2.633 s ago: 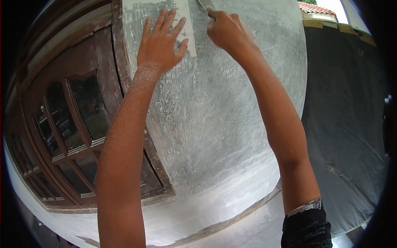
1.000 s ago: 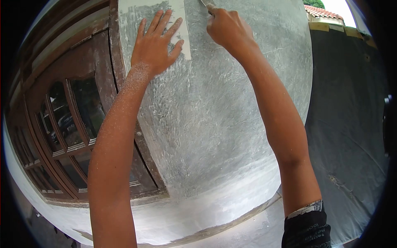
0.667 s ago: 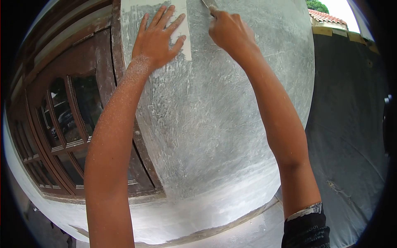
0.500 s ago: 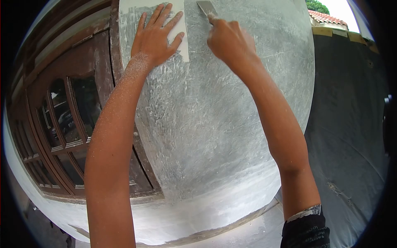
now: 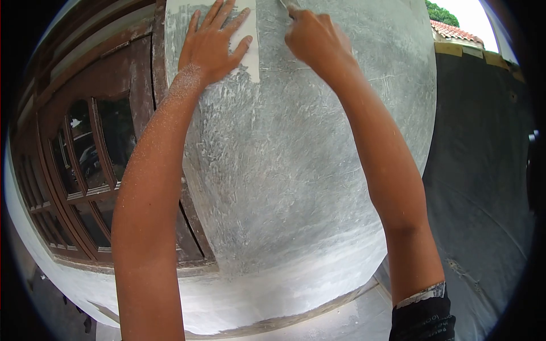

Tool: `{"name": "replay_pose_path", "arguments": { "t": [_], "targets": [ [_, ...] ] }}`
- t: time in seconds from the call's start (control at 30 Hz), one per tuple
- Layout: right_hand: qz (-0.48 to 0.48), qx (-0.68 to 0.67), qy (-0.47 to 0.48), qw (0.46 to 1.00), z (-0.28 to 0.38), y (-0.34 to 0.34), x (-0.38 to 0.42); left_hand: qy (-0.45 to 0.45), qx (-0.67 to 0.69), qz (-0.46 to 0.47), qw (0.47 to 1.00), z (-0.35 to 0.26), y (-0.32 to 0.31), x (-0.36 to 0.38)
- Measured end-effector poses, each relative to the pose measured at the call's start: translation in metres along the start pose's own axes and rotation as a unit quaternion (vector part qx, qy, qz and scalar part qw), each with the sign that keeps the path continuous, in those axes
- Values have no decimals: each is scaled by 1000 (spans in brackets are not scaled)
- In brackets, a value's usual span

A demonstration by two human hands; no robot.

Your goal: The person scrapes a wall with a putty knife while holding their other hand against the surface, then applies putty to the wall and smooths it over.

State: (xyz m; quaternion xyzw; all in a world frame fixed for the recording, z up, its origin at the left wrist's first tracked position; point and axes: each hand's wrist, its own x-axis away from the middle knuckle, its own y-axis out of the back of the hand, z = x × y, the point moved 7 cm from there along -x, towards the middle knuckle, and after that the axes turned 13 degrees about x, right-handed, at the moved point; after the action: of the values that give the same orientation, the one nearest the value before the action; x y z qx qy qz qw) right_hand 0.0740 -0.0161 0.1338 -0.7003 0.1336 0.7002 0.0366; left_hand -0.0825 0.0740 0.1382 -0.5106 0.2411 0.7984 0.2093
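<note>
My left hand [image 5: 213, 45] lies spread against the upper wall, palm on a patch of white coating [image 5: 249, 54], its fingers apart. Pale dust speckles that wrist and forearm. My right hand [image 5: 318, 37] is closed round the handle of a putty knife [image 5: 288, 5], whose blade is mostly cut off by the top edge of the view. The grey wall [image 5: 278, 153] around both hands is rough and scratched, with whitish streaks.
Left of the wall is a brown wooden window frame [image 5: 128, 74] with dark glass panes. A dark sheet [image 5: 483, 148] hangs at the right. Below runs a white wall base [image 5: 267, 304] above the floor. Red roof tiles [image 5: 455, 31] show at the upper right.
Both hands sit slightly higher in the view. The putty knife has shifted up, so less of its blade shows. My left hand stays spread on the wall.
</note>
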Motion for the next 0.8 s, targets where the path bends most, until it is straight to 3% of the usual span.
{"name": "replay_pose_path", "arguments": {
  "t": [0.13, 0.2, 0.23, 0.43, 0.6, 0.73, 0.8],
  "targets": [
    [-38, 12, 11, 999, 2, 3, -1, -5, 13, -5, 1000, 2, -2, -4],
    [67, -1, -15, 998, 7, 8, 20, -7, 10, -5, 1000, 2, -2, -4],
    [67, 1, -14, 998, 8, 7, 21, -10, 5, -5, 1000, 3, -2, -4],
    [-24, 0, -17, 1000, 2, 2, -9, -30, 19, -16, 999, 7, 0, -17],
    [60, 9, -34, 998, 9, -2, 18, -30, 27, -20, 999, 5, 0, -17],
    [19, 2, -47, 999, 8, 3, -6, -30, 36, -28, 998, 5, 1, -15],
    [89, -10, -70, 994, 13, 7, -17, -35, 44, -30, 998, 4, 1, -16]
  ]
}}
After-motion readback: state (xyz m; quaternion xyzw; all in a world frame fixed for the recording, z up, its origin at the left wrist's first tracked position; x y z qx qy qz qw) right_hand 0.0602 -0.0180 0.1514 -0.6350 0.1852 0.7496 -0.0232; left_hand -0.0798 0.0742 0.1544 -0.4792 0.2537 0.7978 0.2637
